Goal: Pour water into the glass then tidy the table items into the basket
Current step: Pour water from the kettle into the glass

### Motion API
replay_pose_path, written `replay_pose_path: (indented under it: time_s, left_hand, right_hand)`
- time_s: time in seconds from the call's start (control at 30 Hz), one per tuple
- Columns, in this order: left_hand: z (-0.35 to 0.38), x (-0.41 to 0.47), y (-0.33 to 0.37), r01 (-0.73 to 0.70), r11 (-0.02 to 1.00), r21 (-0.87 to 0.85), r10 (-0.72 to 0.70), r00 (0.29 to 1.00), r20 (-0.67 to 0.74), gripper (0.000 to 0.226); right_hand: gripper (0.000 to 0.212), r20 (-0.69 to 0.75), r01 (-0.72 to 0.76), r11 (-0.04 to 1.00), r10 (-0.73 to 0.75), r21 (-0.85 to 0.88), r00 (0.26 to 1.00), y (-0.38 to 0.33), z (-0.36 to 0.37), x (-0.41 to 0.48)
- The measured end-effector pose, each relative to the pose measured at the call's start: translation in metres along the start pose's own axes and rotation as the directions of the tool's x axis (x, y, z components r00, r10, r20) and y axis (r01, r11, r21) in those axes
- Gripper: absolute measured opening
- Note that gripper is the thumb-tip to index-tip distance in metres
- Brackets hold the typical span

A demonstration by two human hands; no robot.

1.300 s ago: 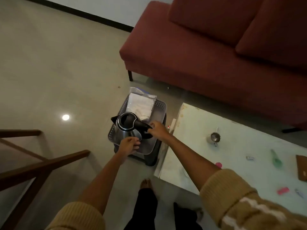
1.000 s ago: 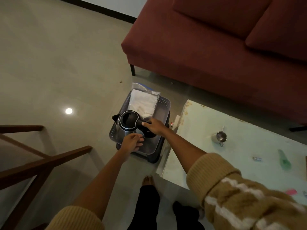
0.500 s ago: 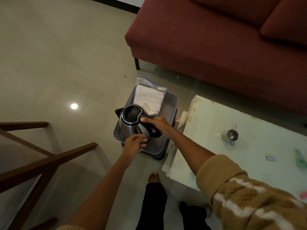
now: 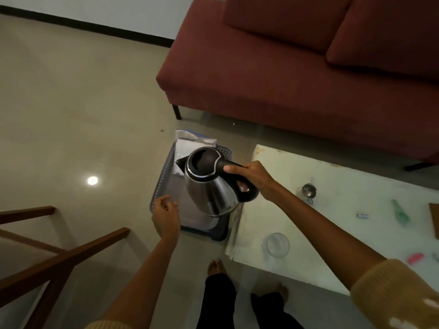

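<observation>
Kettle (image 4: 209,186) hangs over the basket (image 4: 164,176), right hand (image 4: 254,178) wrapped tight round its handle. Left hand (image 4: 166,216) floats beside it, fingers loosely curled, holding nothing. Glass (image 4: 278,244) sits on the table (image 4: 332,186).

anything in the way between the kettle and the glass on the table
Nothing visible. The right hand holds the kettle above the basket; the glass stands near the table corner, with bare tabletop between.

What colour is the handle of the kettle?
Black, on the kettle handle held by the right hand; head view.
</observation>
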State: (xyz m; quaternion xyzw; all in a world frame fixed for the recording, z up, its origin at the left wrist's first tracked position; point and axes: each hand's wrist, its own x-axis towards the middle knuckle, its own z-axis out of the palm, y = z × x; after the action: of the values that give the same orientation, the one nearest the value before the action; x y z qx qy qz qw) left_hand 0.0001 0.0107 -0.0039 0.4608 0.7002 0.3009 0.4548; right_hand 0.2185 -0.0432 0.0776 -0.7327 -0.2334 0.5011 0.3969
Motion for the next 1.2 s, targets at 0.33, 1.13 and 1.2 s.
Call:
replay_pose_path:
  time_s: [0.33, 1.13, 1.2]
  left_hand:
    - [0.085, -0.088, -0.017, 0.017, 0.97, 0.244, -0.161, 0.796, 0.584, 0.025]
    - [0.187, -0.184, -0.126, -0.548, 0.665, 0.507, -0.149, 0.568, 0.809, 0.1]
    - [0.187, -0.181, -0.136, -0.582, 0.654, 0.483, -0.126, 0.545, 0.829, 0.104]
  right_hand:
    - [0.041, -0.243, -0.015, 0.993, 0.042, 0.114, 0.969, 0.061, -0.144, -0.115]
    - [0.058, -0.46, -0.21, 0.975, 0.151, -0.079, 0.875, 0.27, -0.211, -0.2]
    - [0.055, -0.456, -0.218, 0.966, 0.132, -0.14, 0.88, 0.272, -0.203, -0.198]
